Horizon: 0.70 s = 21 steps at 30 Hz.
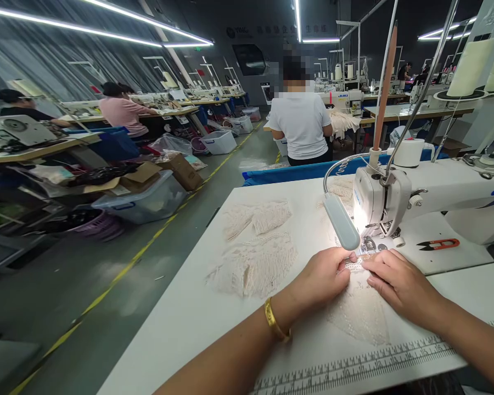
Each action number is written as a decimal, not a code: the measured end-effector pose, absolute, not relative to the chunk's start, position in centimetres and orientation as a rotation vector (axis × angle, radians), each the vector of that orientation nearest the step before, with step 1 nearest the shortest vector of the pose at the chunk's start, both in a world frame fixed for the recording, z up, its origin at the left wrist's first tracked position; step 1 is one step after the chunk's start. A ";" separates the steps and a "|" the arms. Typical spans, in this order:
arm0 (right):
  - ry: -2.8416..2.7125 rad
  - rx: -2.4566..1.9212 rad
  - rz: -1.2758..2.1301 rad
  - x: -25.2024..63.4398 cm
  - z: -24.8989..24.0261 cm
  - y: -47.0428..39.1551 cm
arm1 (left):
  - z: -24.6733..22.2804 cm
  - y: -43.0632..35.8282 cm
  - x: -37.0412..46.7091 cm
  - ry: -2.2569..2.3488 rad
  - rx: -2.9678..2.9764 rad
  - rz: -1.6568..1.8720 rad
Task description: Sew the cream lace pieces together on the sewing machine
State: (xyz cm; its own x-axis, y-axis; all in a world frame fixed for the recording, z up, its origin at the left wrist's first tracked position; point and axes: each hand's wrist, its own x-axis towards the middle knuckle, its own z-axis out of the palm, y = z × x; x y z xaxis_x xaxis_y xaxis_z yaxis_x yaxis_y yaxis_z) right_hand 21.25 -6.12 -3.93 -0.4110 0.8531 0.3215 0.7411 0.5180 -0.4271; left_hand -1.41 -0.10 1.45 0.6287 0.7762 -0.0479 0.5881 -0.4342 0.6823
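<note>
A cream lace piece (360,312) lies in front of the sewing machine (385,189), its upper edge lit near the presser foot (369,243). My left hand (327,274), with a gold bangle on the wrist, pinches that edge from the left. On the other side, my right hand (399,280) lies over the lace with its fingers bent and pressed together on it. The fingertips of both hands are close to the needle area. A grey lamp head (341,222) hangs just above my left fingers.
Two more lace pieces, one nearer (251,266) and one farther (267,216), lie on the white table to the left. Orange-handled thread snips (438,244) rest right of the needle. A printed ruler (354,365) runs along the front edge. A co-worker in white (299,123) sits ahead.
</note>
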 end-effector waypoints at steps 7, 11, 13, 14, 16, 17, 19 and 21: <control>-2.264 -1.313 0.264 20.9 -3.9 -5.9 | 0.8 0.0 -1.5 0.985 2.285 0.413; -2.250 -1.279 0.247 21.1 -3.4 -6.2 | 0.4 -0.4 -1.2 0.984 2.538 0.392; -2.231 -1.247 0.251 21.3 -2.8 -7.1 | 0.3 -0.6 -1.0 0.986 2.697 0.427; -2.230 -1.234 0.270 21.3 -2.3 -7.8 | 0.2 -0.7 -0.9 0.975 2.766 0.456; -2.263 -1.220 0.357 21.4 -1.4 -9.4 | 0.0 -0.8 -0.7 0.923 2.881 0.511; -2.295 -1.225 0.419 21.3 -1.1 -10.3 | -0.2 -0.7 -0.6 0.874 2.929 0.521; -2.352 -1.247 0.519 21.0 -0.8 -11.7 | -0.7 -0.5 -0.5 0.754 2.996 0.502; -2.365 -1.267 0.521 20.7 -1.0 -12.6 | -1.1 -0.4 -0.5 0.677 3.002 0.470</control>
